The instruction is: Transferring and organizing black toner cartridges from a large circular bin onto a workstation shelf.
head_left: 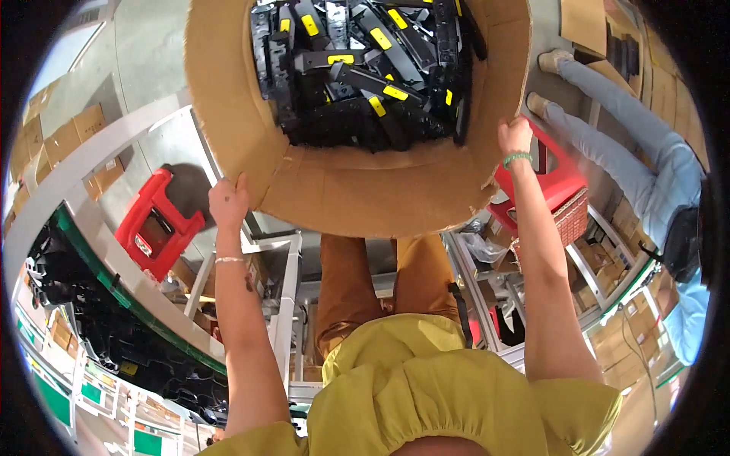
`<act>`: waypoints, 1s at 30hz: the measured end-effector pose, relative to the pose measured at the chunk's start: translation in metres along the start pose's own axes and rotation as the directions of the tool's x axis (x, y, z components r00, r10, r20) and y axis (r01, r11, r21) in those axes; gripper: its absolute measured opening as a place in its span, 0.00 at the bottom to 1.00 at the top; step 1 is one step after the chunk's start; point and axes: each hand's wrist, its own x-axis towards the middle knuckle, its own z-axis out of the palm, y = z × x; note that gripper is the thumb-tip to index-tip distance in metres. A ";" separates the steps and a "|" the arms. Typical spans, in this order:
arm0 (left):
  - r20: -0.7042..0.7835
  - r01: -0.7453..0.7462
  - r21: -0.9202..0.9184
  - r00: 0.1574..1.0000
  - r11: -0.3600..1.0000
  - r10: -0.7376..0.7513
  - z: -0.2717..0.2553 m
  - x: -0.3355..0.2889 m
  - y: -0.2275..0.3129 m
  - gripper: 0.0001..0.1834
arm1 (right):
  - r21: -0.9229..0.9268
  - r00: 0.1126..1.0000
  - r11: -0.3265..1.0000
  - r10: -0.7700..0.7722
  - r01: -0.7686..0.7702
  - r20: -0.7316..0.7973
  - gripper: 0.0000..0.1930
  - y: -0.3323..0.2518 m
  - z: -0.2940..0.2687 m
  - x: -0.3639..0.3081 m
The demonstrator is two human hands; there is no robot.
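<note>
hands, left (227, 201) and right (515, 137), each grip clenched on corrugated cardboard box (342, 190) of black plastic parts (357, 68).

I see a smooth grey concrete floor (144, 45) carrying everything. A red plastic stool (156, 222) stands on it to my left, a second red plastic stool (553, 176) to my right. Brown cardboard cartons (72, 137) sit stacked along the far left. A large open cardboard box (357, 190) of black-and-yellow plastic parts (365, 68) fills the middle; whether it rests on the floor I cannot tell.
</note>
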 end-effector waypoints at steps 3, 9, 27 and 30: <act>-0.022 0.026 -0.141 0.999 0.990 -0.030 0.008 -0.023 -0.019 0.21 | 0.314 0.990 0.940 -0.115 0.133 -0.075 0.16 0.031 0.017 -0.014; -0.640 -0.231 -0.069 0.757 0.971 0.134 0.015 -0.025 0.045 0.23 | 0.067 0.684 0.713 -0.636 0.698 -0.357 0.28 -0.058 0.025 -0.074; 0.143 -0.405 -0.061 0.901 0.912 0.410 0.222 0.039 0.078 0.51 | 0.042 0.623 0.652 -0.740 0.757 0.255 0.30 -0.027 0.188 -0.026; 0.226 -0.321 -0.243 0.899 0.915 0.375 0.197 0.039 0.080 0.49 | 0.283 0.742 0.762 -0.640 0.582 0.200 0.31 -0.076 0.159 -0.054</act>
